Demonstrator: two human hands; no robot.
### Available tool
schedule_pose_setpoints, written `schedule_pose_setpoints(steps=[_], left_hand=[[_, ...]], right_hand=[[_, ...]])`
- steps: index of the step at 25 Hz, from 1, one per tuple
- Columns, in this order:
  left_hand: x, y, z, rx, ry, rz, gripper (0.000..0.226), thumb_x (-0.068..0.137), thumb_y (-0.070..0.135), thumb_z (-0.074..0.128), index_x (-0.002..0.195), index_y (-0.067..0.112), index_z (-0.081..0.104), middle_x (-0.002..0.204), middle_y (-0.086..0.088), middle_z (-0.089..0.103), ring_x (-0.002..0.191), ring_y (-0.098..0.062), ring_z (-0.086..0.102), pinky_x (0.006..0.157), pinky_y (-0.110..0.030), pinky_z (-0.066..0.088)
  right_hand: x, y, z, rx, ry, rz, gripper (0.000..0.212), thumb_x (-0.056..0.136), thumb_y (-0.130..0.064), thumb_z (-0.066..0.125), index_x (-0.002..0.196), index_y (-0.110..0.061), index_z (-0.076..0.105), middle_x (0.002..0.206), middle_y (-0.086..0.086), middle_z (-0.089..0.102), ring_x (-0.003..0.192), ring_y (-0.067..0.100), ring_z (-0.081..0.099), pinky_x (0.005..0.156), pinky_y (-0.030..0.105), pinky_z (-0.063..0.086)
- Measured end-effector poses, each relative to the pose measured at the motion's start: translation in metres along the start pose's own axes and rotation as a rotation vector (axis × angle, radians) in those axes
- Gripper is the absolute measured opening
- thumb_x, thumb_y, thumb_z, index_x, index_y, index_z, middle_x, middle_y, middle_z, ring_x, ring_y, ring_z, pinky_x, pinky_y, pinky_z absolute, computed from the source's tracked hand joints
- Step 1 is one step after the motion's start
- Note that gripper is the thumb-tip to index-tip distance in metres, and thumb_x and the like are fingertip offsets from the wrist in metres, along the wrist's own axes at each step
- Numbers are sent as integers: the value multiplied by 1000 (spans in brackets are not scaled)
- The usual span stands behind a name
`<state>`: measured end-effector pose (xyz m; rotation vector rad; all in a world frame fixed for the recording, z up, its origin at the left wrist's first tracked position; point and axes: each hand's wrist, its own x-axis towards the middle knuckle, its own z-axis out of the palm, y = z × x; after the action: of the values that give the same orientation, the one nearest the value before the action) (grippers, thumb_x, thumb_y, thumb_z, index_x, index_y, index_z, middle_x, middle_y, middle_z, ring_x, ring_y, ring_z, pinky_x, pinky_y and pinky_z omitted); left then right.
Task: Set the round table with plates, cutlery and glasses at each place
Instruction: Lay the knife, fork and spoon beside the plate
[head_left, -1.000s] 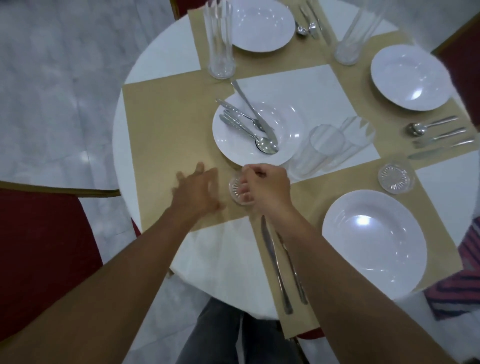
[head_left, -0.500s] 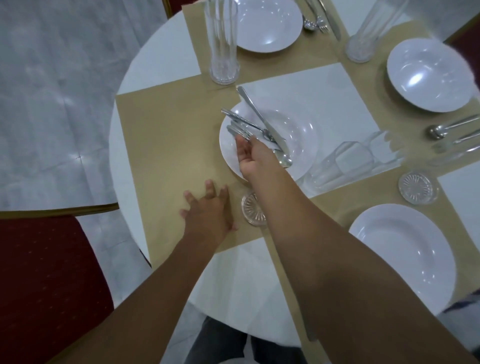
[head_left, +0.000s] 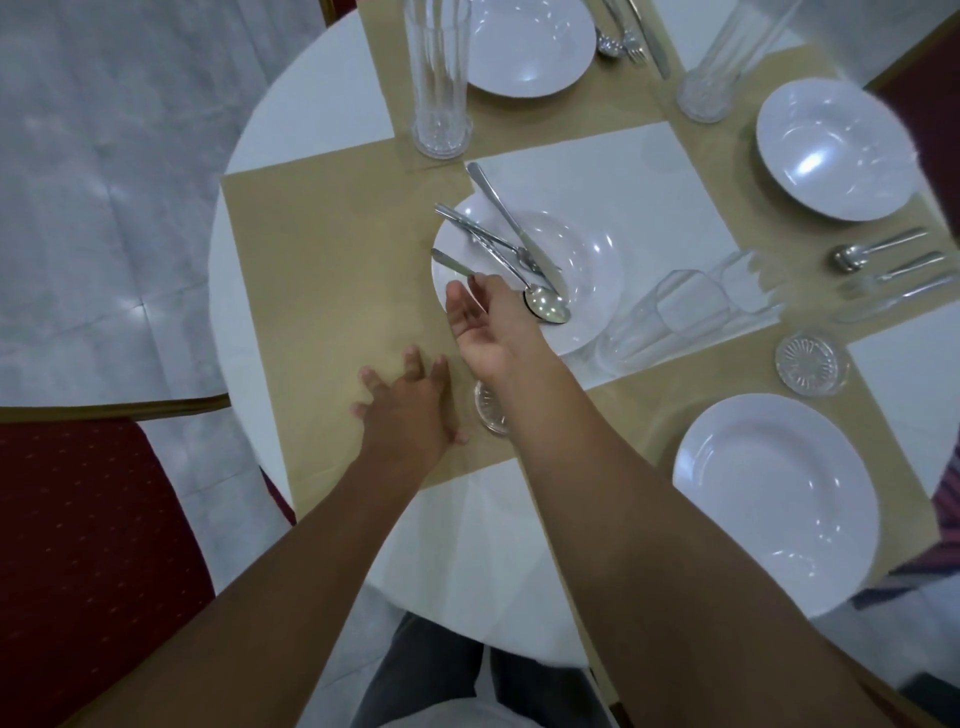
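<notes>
On the round table (head_left: 260, 249), a white plate (head_left: 592, 260) in the middle holds a knife (head_left: 506, 215), forks (head_left: 475, 231) and a spoon (head_left: 546, 307). My right hand (head_left: 485, 325) reaches over the plate's near rim, thumb and fingers closing on the spoon's handle. Beside it, my left hand (head_left: 410, 410) lies flat with spread fingers on the beige mat (head_left: 322, 291). A small glass coaster (head_left: 488, 413) sits between my wrists, partly hidden by the right forearm. Two glasses (head_left: 680, 317) lie on their sides next to the plate.
Set places hold a near plate (head_left: 774, 499), a right plate (head_left: 836, 150) with cutlery (head_left: 883, 262), and a far plate (head_left: 524, 47) with cutlery (head_left: 631, 36). Two tall glasses (head_left: 439, 78) (head_left: 714, 67) stand upright. A second coaster (head_left: 810, 364) lies at right. A red chair (head_left: 88, 545) stands at left.
My right hand left the small coaster and reached forward to the cutlery on the middle plate, closing on the spoon. My left hand stayed flat on the mat.
</notes>
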<state>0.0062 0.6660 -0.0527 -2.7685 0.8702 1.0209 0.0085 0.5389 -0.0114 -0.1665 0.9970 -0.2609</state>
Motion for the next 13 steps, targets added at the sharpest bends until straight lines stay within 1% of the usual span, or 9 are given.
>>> schedule_pose_setpoints(steps=[2, 4, 6, 7, 8, 10, 11, 13], left_hand=[[0, 1, 2, -18, 8, -6, 100, 78, 52, 75, 155, 34, 14, 164, 0, 1, 140, -61, 5, 100, -72, 34], [-2, 2, 5, -47, 25, -16, 98, 78, 51, 75, 154, 35, 15, 164, 2, 0, 142, -58, 4, 104, -71, 31], [-5, -2, 13, -73, 80, -12, 93, 81, 50, 72, 154, 34, 17, 164, 0, 3, 143, -55, 7, 107, -66, 29], [-9, -5, 22, -83, 135, 14, 86, 82, 51, 67, 153, 30, 23, 164, -4, 7, 143, -53, 12, 108, -64, 30], [-14, -8, 32, -92, 206, 65, 78, 83, 51, 62, 149, 24, 31, 162, -10, 13, 141, -52, 17, 108, -62, 31], [-29, -9, 57, -162, 309, 183, 66, 85, 49, 54, 139, 14, 44, 160, -19, 22, 144, -48, 19, 111, -60, 29], [-40, -6, 70, -223, 352, 225, 61, 87, 46, 54, 137, 13, 47, 160, -19, 23, 147, -43, 17, 116, -57, 25], [-70, 9, 93, -373, 394, 265, 53, 89, 37, 62, 137, 17, 50, 163, -13, 20, 150, -33, 16, 121, -47, 20]], right_hand=[[-17, 3, -8, -31, -72, 25, 18, 98, -6, 57, 81, -2, 59, 62, 12, 67, 64, 20, 65, 52, 24, 58], [-32, 4, -18, -128, -124, 29, 18, 97, -6, 56, 79, -3, 58, 66, 11, 68, 61, 18, 69, 54, 22, 58], [-49, 1, -32, -317, -164, 33, 18, 96, -7, 56, 79, -4, 58, 74, 11, 70, 58, 14, 69, 47, 16, 52], [-59, -3, -42, -427, -178, 38, 17, 96, -9, 58, 79, -5, 59, 76, 10, 69, 57, 11, 67, 43, 14, 47], [-67, -9, -53, -530, -191, 33, 16, 95, -10, 59, 80, -7, 59, 74, 8, 67, 55, 10, 65, 40, 14, 42], [-83, -22, -79, -691, -212, -22, 11, 95, -10, 62, 85, -5, 62, 66, 5, 62, 50, 9, 55, 39, 16, 35], [-91, -29, -93, -748, -209, -59, 9, 94, -10, 64, 90, -2, 65, 65, 5, 59, 49, 9, 50, 40, 18, 34], [-106, -42, -127, -854, -160, -136, 16, 91, -11, 69, 99, 3, 70, 70, 9, 56, 51, 12, 44, 43, 22, 33]])
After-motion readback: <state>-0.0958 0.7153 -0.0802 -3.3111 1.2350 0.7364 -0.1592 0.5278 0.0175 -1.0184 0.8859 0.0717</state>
